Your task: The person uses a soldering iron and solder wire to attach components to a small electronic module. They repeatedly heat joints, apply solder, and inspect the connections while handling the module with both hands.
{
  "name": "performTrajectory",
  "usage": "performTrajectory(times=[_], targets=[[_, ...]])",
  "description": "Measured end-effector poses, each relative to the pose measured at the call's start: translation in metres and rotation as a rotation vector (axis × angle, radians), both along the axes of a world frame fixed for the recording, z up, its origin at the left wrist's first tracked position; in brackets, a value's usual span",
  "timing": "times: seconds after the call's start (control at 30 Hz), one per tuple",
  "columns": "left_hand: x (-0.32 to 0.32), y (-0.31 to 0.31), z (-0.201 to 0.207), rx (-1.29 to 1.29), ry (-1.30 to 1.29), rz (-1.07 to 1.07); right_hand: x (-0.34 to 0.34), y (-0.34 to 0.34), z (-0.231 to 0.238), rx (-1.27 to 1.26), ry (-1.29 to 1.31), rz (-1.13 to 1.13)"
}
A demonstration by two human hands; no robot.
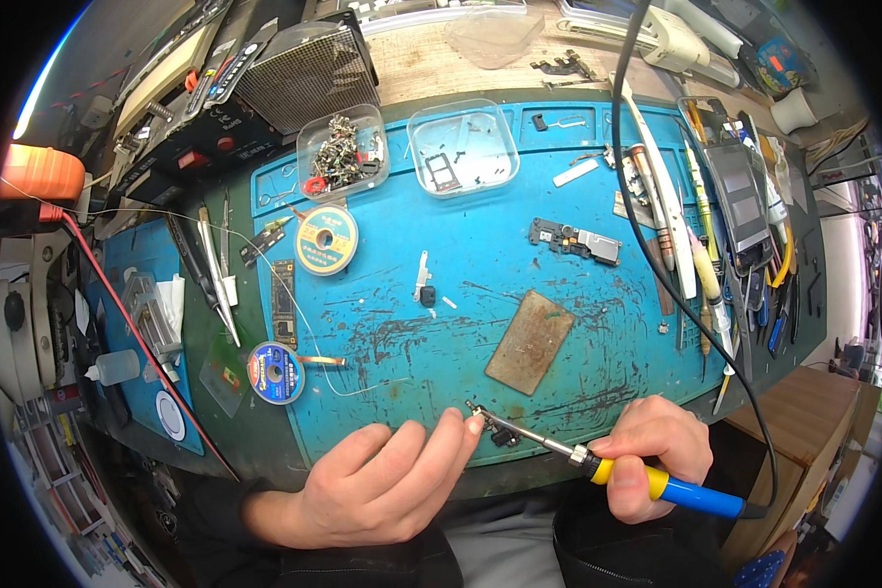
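Note:
My right hand (664, 441) grips a soldering iron (704, 496) by its yellow and blue handle, with the metal shaft pointing left. The iron's tip reaches the fingertips of my left hand (387, 485). Those fingers are pinched together on a small dark electronic part (503, 435), just above the near edge of the blue mat. Its exact kind is too small to make out, and the fingers hide some of it. Beyond the iron lies a worn brown rectangular plate (529, 341). A solder spool (326, 240) has a thin wire trailing across the mat toward my left hand.
The blue mat (363, 328) bears a wick spool (276, 372), a narrow circuit board (283, 304) and a phone module (573, 241). Behind are a tub of small parts (309, 137) and a clear tub (505, 132). Hand tools crowd the right; the iron's black cable (691, 309) arches there.

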State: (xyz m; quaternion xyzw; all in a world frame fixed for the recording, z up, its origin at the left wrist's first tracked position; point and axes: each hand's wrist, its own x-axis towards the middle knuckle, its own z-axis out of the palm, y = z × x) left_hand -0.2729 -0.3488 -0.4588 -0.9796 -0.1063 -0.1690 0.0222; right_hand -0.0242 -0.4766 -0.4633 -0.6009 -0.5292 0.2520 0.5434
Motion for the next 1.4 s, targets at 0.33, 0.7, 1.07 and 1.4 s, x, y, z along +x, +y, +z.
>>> performTrajectory(times=[0.33, 0.7, 1.07, 1.4], targets=[[0.000, 0.000, -0.001, 0.005, -0.001, -0.005, 0.002, -0.004, 0.000, -0.009, 0.014, 0.003], [0.000, 0.002, 0.000, 0.021, -0.007, -0.016, -0.003, 0.002, 0.004, 0.115, -0.196, 0.081], [-0.001, 0.001, -0.002, 0.013, -0.021, -0.024, -0.013, 0.006, 0.022, 0.220, -0.496, 0.151], [-0.001, 0.002, 0.000, -0.011, -0.019, -0.027, -0.017, 0.009, 0.040, 0.147, -0.597, 0.222]])
